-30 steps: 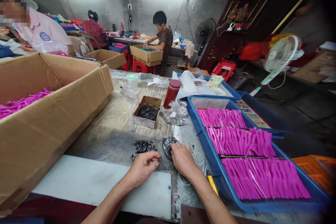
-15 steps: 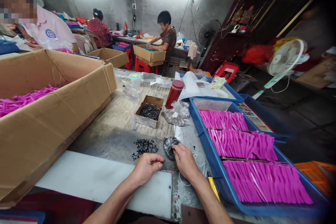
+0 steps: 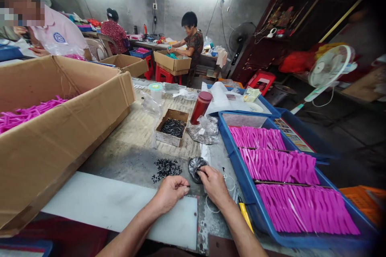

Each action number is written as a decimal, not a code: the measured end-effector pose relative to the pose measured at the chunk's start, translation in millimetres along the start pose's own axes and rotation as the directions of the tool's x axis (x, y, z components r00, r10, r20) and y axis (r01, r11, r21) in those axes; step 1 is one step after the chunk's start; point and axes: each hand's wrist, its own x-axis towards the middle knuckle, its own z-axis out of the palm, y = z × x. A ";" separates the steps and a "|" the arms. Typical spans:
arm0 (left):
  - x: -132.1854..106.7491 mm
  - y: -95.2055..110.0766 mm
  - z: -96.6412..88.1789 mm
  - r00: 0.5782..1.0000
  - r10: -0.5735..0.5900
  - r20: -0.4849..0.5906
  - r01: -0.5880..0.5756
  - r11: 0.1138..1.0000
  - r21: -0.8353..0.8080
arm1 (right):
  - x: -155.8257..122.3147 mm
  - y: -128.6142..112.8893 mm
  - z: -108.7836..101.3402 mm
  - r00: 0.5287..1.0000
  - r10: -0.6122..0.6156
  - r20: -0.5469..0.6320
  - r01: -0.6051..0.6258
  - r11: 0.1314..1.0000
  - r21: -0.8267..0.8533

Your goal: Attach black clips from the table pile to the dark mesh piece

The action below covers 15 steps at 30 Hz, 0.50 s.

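Observation:
My left hand [image 3: 173, 190] is closed in a pinch, with a small black piece [image 3: 188, 186] showing at its fingertips, just above the edge of the white board [image 3: 120, 204]. A small crumpled black plastic bag [image 3: 195, 164] sits in front of my right hand [image 3: 213, 182]. The right thumb and finger are pressed together at the bag's near rim; whatever is between them is hidden. Beyond my left hand lies a loose pile of small black cross-shaped pieces [image 3: 167, 168] on the worn tabletop.
To the right stands a blue tray [image 3: 224, 140] with rows of magenta strips [image 3: 301, 209]; a yellow-handled tool [image 3: 245, 217] lies beside it. Ahead are a carton of dark pins [image 3: 173, 127], a red canister [image 3: 200, 107] and a clear bag [image 3: 203, 130]. A large cardboard box [image 3: 75, 128] fills the left.
My right fingertips have drawn slightly back toward the rim of the black bag. My left hand has stayed almost in place with its pinch.

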 end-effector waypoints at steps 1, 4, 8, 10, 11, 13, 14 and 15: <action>0.0 0.0 0.1 1.000 0.002 0.001 -0.002 1.000 0.003 | -0.2 0.6 0.2 1.000 0.001 -0.002 -0.001 1.000 -0.005; -0.2 0.1 0.2 1.000 0.010 0.005 -0.010 1.000 0.007 | -0.4 1.0 -0.2 1.000 0.006 0.003 -0.006 1.000 -0.025; -0.3 -0.2 0.7 1.000 0.016 0.011 -0.016 1.000 0.000 | 0.6 -0.9 -3.8 1.000 0.014 0.009 -0.014 0.999 -0.034; -0.4 -0.5 1.0 1.000 0.021 0.013 -0.021 1.000 -0.006 | 1.1 -1.6 -6.0 1.000 0.021 0.005 -0.021 1.000 -0.004; -0.3 -0.5 1.2 1.000 0.023 0.014 -0.023 1.000 -0.011 | 1.0 -1.8 -7.0 1.000 0.028 0.002 -0.028 0.999 0.020; -0.1 -0.2 1.5 1.000 0.025 0.012 -0.025 0.999 -0.025 | 0.3 -1.7 -8.8 0.999 0.046 -0.007 -0.046 0.995 0.085; 0.1 0.1 1.6 1.000 0.026 0.012 -0.026 0.999 -0.033 | -0.5 -1.7 -9.5 0.998 0.059 -0.014 -0.056 0.991 0.121; 0.2 0.6 1.8 1.000 0.027 0.011 -0.026 0.999 -0.041 | -1.6 -1.8 -10.1 0.997 0.073 -0.021 -0.069 0.985 0.160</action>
